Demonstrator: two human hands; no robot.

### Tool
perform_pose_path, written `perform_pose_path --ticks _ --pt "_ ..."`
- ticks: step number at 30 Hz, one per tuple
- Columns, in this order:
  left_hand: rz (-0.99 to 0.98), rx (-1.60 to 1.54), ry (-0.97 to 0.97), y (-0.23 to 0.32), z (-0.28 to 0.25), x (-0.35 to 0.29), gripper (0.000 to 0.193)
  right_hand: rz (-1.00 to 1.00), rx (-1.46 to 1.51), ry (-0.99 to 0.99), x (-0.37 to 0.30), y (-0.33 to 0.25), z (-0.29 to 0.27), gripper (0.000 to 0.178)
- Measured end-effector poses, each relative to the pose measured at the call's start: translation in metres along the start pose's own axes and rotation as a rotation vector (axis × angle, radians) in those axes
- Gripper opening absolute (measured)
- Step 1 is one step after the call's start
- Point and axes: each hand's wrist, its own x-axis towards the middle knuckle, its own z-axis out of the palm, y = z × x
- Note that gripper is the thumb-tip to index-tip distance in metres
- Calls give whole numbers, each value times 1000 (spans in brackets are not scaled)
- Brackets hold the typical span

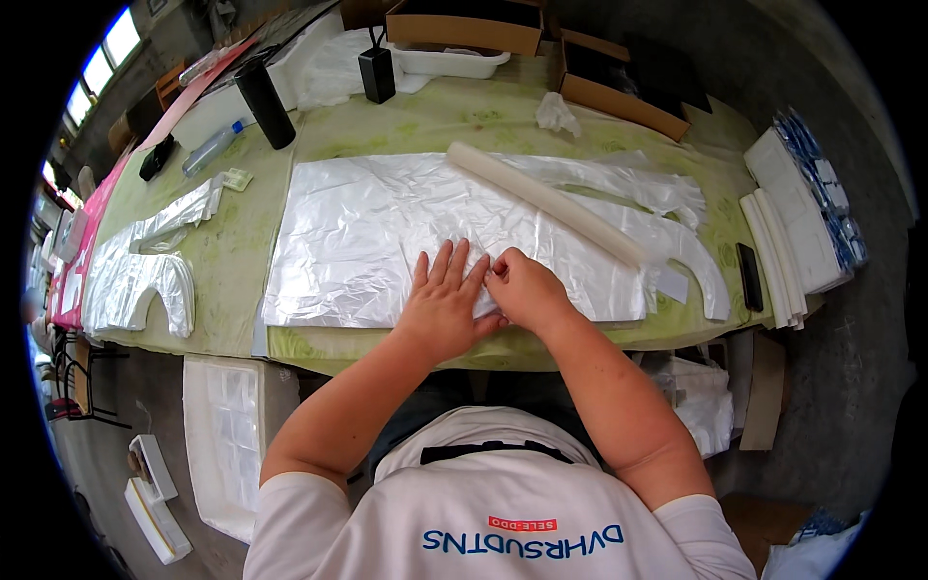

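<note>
A stack of thin, translucent white plastic bags (358, 208) lies flat and wrinkled on the table in front of me, its handle loops toward the right. My left hand (440, 304) rests flat on the stack near its front edge, fingers spread. Right beside it, my right hand (522, 290) is closed in a pinch on the plastic of a bag; the fingertips partly hide what is between them. A pale, slim roll (546, 203) lies slantwise across the bags, beyond my right hand. A small white card (672, 284) sits by the handle loops.
More plastic bags (145, 280) lie at the left. A black phone (749, 276) and white rolls (773, 256) are at the right edge. Farther back stand a black cylinder (264, 104), a clear bottle (212, 149), a black box (376, 73) and cardboard boxes (619, 89). A foam box (198, 406) stands below.
</note>
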Motion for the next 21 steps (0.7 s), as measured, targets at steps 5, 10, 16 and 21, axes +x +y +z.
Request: perform_pose_path --ticks 5,10,16,21 --pt "63 0 -34 1 -8 -9 88 -51 114 -48 -17 11 1 31" --pt "264 -53 -152 0 -18 -26 83 9 515 -186 -79 32 3 27" --pt "231 -192 -41 -6 -12 -24 68 -783 74 293 -72 44 -16 39" --pt "151 -466 263 -9 -6 -18 27 -808 -66 219 -43 57 -10 24"
